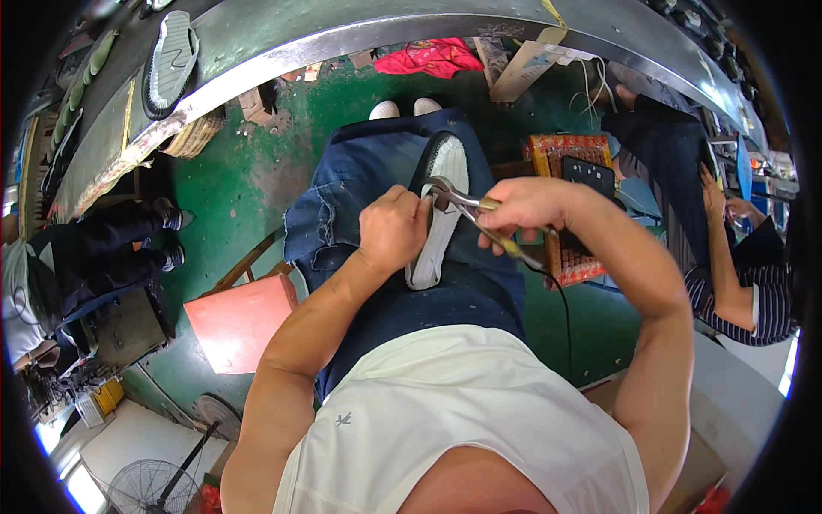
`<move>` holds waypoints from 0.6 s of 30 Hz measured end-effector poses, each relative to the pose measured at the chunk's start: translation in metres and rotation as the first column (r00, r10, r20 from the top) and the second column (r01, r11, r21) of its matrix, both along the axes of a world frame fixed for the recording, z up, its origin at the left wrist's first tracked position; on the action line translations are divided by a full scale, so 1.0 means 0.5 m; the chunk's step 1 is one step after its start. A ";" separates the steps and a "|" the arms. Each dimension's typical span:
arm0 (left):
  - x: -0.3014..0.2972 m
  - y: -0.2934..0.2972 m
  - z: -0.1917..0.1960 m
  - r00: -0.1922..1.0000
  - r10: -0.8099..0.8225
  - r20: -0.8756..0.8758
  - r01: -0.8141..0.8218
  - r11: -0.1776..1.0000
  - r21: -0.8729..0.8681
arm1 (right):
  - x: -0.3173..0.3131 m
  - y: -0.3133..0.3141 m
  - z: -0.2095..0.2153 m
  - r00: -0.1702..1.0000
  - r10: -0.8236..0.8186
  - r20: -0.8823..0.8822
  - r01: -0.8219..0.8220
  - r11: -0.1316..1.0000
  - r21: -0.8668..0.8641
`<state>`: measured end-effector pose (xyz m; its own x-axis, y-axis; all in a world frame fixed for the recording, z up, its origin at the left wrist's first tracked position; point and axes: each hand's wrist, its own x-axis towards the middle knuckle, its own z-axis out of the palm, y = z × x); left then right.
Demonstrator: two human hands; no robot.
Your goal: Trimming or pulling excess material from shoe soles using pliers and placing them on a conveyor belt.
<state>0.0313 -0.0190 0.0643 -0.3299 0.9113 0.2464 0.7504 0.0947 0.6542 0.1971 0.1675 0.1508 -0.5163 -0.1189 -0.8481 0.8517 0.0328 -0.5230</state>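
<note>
You have a white shoe (443, 231), black-edged, and silver pliers (463, 201) with yellowish handles (514, 248). Your top (462, 377): plain white. Your denim (338, 193): blue, with paler patches. Floor (240, 201) green — pink seat (240, 325) to your left, red cloth (428, 58) at the far side. Right — co-worker's shirt (775, 300), dark with white stripes.

The left hand (392, 224) covers part of the near-side edge of the shoe (447, 231); its upper is largely concealed beneath the sole. The right hand (524, 210) obscures part of the pincers' (463, 199) handles. Contact at the jaws is too small to verify. The cord (567, 321) possibly passes behind the pincers; its upper end cannot be traced. The lower edge cuts off the standing fan (147, 490). The co-worker at right (743, 295) holds something indistinct.
</note>
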 end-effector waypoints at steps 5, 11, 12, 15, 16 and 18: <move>-0.022 0.022 -0.180 0.558 0.266 0.786 -0.161 0.964 -0.212 | -0.067 -0.005 0.018 0.795 0.602 0.074 -0.530 0.631 0.567; -0.052 -0.002 -0.130 -0.384 0.126 0.915 0.185 0.981 -0.057 | -0.008 -0.044 -0.093 0.863 0.420 -0.280 -0.108 0.696 0.710; -0.053 0.000 -0.141 -0.324 0.177 0.929 0.144 0.980 -0.136 | -0.005 -0.054 -0.100 0.883 0.370 -0.290 -0.073 0.717 0.693; -0.062 0.019 -0.142 -0.249 0.234 0.940 0.119 0.970 -0.210 | 0.012 -0.110 -0.139 0.923 0.183 -0.338 0.089 0.753 0.652; -0.062 0.033 -0.136 -0.111 0.257 0.960 0.119 0.962 -0.244 | 0.014 -0.116 -0.149 0.926 0.049 -0.374 0.217 0.743 0.634; -0.056 0.056 -0.111 0.045 0.295 0.954 0.118 0.947 -0.298 | 0.036 -0.100 -0.159 0.921 0.062 -0.385 0.210 0.753 0.624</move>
<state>0.0034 0.0090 0.0089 -0.1522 0.7969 -0.5846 -0.6037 0.3934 0.6934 0.2149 0.1173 0.0711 -0.7789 0.4346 -0.4521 0.6193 0.4202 -0.6633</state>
